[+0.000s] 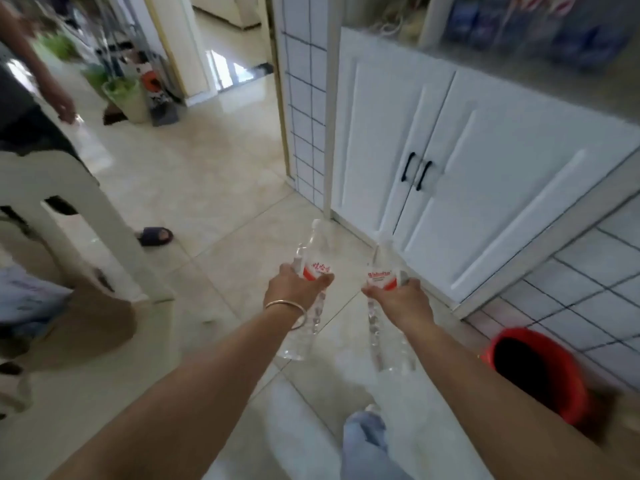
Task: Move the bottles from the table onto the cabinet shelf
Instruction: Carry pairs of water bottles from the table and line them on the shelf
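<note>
The person is standing on a glossy cream tile floor (214, 174), which is reflecting light from a doorway at the top of the view. Both arms are reaching forward over it. The left hand (294, 289) is closing its grip round a clear plastic bottle (313, 251) at the red-and-white label, the fingers curling about the middle, with the capped neck pointing away and the base hanging below the wrist, which is wearing a thin bangle (287, 308). The right hand (403, 299) is holding a second clear bottle (381, 268) in the same way, its grip wrapping the labelled band. The two bottles are being held side by side, apart, in the air above the floor.

A white cabinet (450, 174) with two panelled doors and black handles is standing ahead to the right, with a grey top running above it; blurred blue packages are sitting further back on that top. White tiled walls with dark grout are flanking the cabinet. A red bucket (540, 372) is sitting on the floor at the lower right. On the left a pale chair back (69, 209) is showing, a dark slipper (156, 235) is lying beyond it, and another person is standing at the edge, beside green plants.
</note>
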